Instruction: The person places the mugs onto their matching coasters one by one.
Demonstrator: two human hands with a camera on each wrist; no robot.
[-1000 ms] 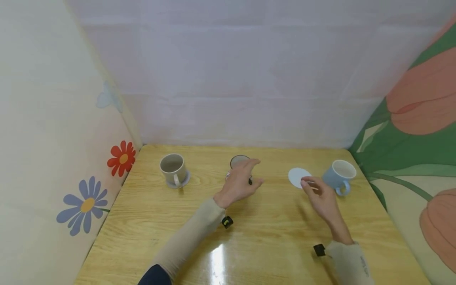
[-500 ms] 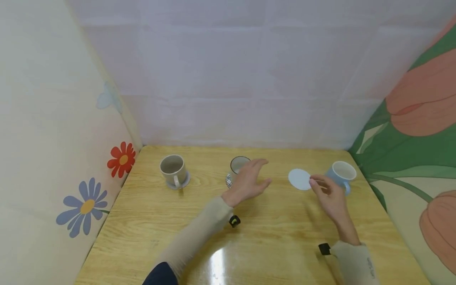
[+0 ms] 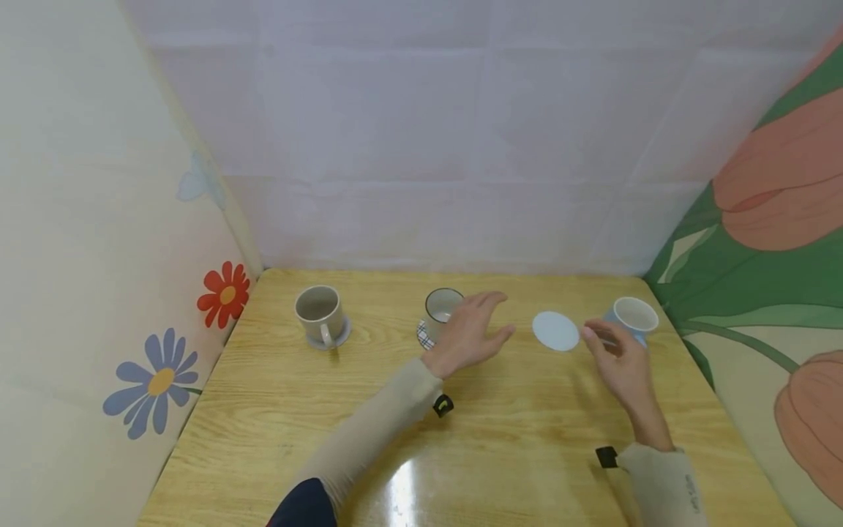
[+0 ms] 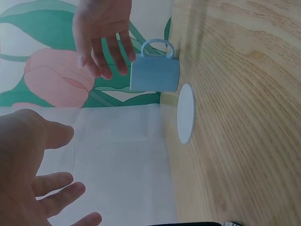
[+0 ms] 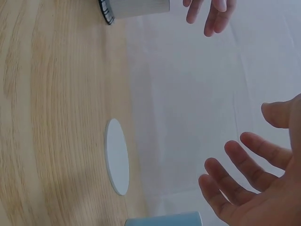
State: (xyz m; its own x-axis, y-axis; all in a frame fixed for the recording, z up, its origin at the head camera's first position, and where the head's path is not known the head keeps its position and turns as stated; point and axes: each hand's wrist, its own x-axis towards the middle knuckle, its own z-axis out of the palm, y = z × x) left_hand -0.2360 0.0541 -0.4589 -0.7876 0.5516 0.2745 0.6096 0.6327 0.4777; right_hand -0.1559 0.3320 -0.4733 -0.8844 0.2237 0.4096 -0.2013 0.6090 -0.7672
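My left hand (image 3: 467, 334) hovers over the table just right of the middle mug (image 3: 443, 304), holding nothing, fingers spread and thumb apart. That dark-rimmed mug stands on a checked coaster (image 3: 424, 336), partly hidden by the hand. A pale round coaster (image 3: 555, 331) lies flat between my two hands with nothing on it. My right hand (image 3: 622, 362) is in the air in front of the blue mug (image 4: 155, 74), its fingers loosely bent and holding nothing. In the head view it covers the mug's lower part. The blue mug stands upright on the bare wood, right of the pale coaster.
A beige mug (image 3: 320, 313) stands on a light purple coaster (image 3: 342, 337) at the left. The wooden table (image 3: 263, 410) ends at a pale cloth backdrop (image 3: 421, 146). Flower-printed cloths stand along both sides.
Both hands have drifted right, the left baring more of the middle mug and its checked coaster. My right hand has come off the pale coaster's edge in view and now covers more of the blue mug.
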